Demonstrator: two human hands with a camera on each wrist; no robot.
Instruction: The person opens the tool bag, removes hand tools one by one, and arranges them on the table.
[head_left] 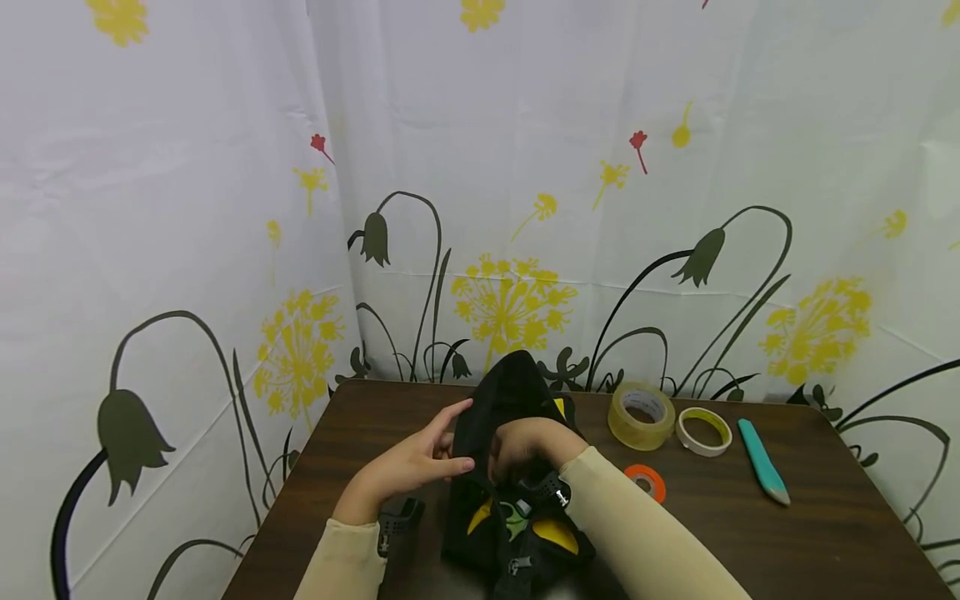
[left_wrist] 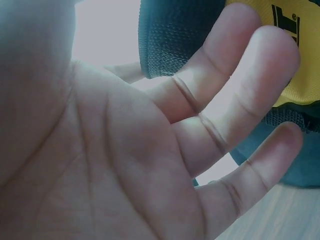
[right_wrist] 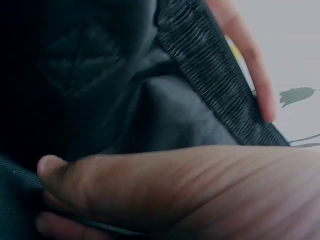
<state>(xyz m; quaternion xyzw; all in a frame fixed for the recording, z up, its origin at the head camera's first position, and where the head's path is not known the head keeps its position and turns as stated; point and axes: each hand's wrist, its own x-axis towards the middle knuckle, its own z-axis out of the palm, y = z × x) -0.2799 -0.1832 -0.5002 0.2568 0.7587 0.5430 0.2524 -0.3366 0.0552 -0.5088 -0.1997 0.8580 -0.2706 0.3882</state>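
Note:
A black bag point(head_left: 487, 533) with yellow patches stands on the table, its top opening spread. My left hand point(head_left: 408, 454) holds the bag's left edge, thumb over the rim and fingers along the outside. In the left wrist view, the fingers point(left_wrist: 225, 105) lie against the black cloth and a yellow panel point(left_wrist: 305, 60). My right hand point(head_left: 536, 442) reaches down into the bag. Its thumb point(right_wrist: 55, 167) shows against the dark lining point(right_wrist: 170, 110) in the right wrist view; the other fingers are mostly hidden, and I cannot tell whether they hold anything.
Right of the bag lie a wide roll of clear tape point(head_left: 622, 425), a narrower white-and-yellow tape roll point(head_left: 697, 448), an orange tape roll point(head_left: 656, 483) and a turquoise cutter-like tool point(head_left: 761, 460). A printed curtain point(head_left: 562, 167) hangs behind the brown table point(head_left: 817, 517).

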